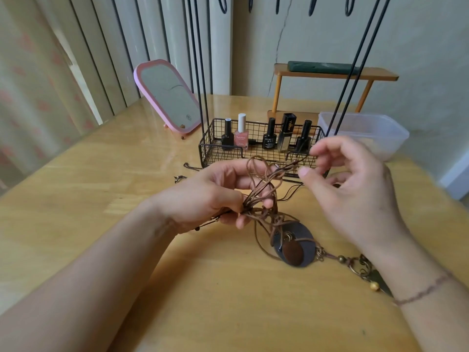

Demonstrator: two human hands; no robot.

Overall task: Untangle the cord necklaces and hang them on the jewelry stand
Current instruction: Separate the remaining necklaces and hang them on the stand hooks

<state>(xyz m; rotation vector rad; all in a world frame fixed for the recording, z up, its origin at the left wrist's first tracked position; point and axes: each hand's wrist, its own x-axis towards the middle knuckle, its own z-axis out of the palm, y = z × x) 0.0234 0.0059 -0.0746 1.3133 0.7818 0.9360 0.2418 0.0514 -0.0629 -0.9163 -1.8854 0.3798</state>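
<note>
Untangling under way: left hand (210, 196) clamped on knotted brown cord necklaces (264, 189), right hand (350, 184) pinching one strand. Black wire jewelry stand (256, 148) hooks unused by these; hanging pending.

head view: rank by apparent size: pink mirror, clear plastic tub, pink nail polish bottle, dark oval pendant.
1. pink mirror and clear plastic tub: look alike, no ranking.
2. dark oval pendant: nearer the camera, so unsure.
3. pink nail polish bottle.
</note>
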